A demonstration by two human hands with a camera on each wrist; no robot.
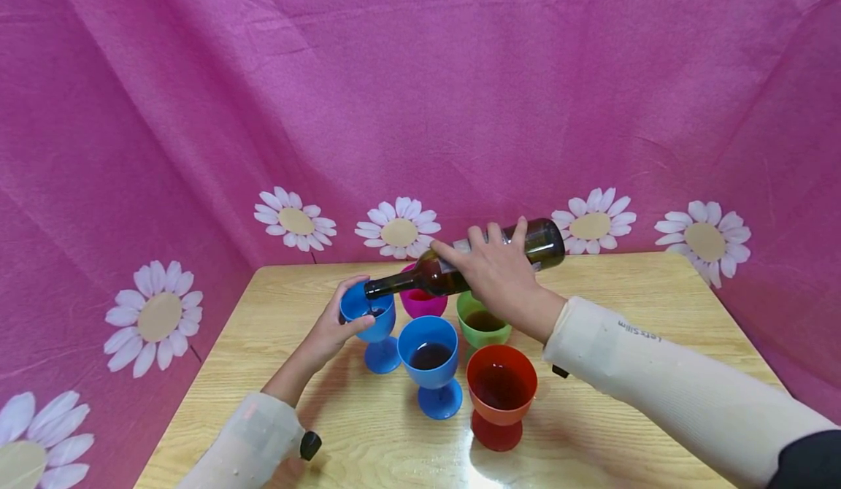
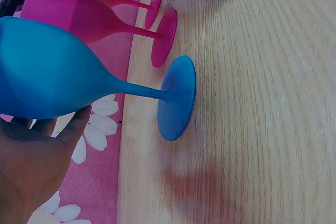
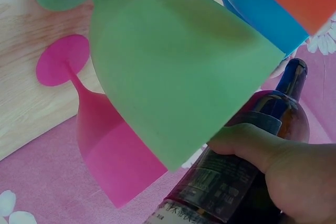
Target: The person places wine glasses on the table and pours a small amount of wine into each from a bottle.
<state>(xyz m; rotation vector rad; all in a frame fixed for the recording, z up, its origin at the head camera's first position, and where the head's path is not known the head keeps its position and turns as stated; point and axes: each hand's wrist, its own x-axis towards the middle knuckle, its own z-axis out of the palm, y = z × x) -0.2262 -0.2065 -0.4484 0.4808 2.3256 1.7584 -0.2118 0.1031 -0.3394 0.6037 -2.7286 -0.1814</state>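
In the head view my right hand (image 1: 496, 270) grips a dark glass wine bottle (image 1: 436, 274) around its body. The bottle lies tilted, its mouth over the rim of a blue goblet (image 1: 381, 328) at the left, and a thin dark stream runs down into the cup. My left hand (image 1: 335, 325) holds that goblet by its bowl, thumb in front and fingers behind. In the left wrist view the goblet's foot (image 2: 177, 98) shows close to the tabletop. The right wrist view shows my thumb pressed along the labelled bottle (image 3: 215, 182).
A second blue goblet (image 1: 428, 343), a red goblet (image 1: 502, 394) and a green goblet (image 1: 482, 325) hold dark liquid. Pink goblets (image 2: 79, 11) stand behind, partly hidden by the bottle in the head view. The wooden table (image 1: 624, 314) meets a pink flowered cloth (image 1: 460, 109).
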